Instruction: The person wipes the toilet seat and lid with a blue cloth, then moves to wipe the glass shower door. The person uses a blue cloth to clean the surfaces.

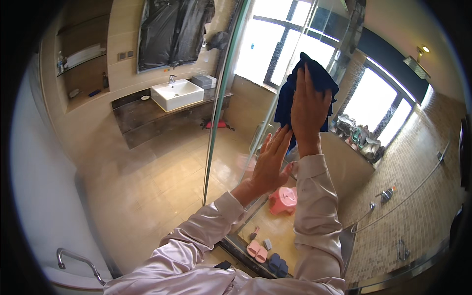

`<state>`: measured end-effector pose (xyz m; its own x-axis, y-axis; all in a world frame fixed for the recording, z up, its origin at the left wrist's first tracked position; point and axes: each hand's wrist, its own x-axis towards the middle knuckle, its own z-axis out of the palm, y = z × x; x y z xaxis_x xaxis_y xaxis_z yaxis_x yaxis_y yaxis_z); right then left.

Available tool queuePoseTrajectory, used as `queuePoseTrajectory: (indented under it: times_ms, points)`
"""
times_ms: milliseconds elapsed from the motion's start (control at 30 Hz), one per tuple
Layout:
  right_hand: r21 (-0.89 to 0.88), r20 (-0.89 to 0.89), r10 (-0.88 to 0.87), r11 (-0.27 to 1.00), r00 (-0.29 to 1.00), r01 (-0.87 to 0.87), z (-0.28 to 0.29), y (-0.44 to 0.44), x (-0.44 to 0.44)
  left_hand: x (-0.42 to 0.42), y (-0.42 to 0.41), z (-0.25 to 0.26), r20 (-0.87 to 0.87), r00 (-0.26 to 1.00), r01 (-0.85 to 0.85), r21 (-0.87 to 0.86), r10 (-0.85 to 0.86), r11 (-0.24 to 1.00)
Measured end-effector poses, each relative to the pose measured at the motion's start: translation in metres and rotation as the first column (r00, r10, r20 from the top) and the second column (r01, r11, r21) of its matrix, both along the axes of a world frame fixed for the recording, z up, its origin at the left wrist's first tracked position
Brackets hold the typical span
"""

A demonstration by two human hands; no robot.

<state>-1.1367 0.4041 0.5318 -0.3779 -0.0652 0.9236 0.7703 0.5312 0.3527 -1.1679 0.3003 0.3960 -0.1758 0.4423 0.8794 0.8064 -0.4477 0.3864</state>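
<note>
A dark blue cloth (313,79) is spread against a clear glass panel (243,121) of a shower enclosure. My right hand (309,103) lies over the cloth at arm's length, with its fingers pointing up and pressing it to the pane. Lower and to the left, my left hand (267,158) is raised with a flat palm. Its fingertips reach the cloth's bottom edge and its thumb is spread. It holds nothing; whether the palm touches the glass cannot be told.
A pink stool (284,200), pink slippers (257,251) and dark blue slippers (278,264) are on the shower floor. A white basin (177,96) sits on a dark counter (143,114). A curved metal tap (79,256) rises at lower left. A shower hose (405,195) hangs along the right wall.
</note>
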Motion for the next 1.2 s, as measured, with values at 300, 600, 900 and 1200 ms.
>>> queuePoseTrajectory:
  times_ms: [300,600,900,1200]
  points:
    - [-0.154,-0.378,0.77,0.496,0.514,-0.855,0.007,-0.01,-0.07,-0.023,-0.047,0.003,0.034,0.976,-0.218,0.081,0.216,0.973]
    - [-0.231,-0.53,0.755,0.309,0.386,-0.923,-0.082,-0.037,-0.086,-0.016,-0.097,-0.007,0.069,0.918,-0.396,0.131,0.39,0.909]
    - [-0.12,-0.535,0.777,0.319,0.332,-0.94,0.021,-0.035,-0.094,-0.013,-0.094,0.015,0.131,0.908,-0.415,0.171,0.397,0.894]
    - [-0.088,-0.162,0.929,0.321,0.332,-0.943,0.007,-0.06,-0.086,-0.02,-0.089,0.007,0.328,0.883,-0.412,0.197,0.336,0.89]
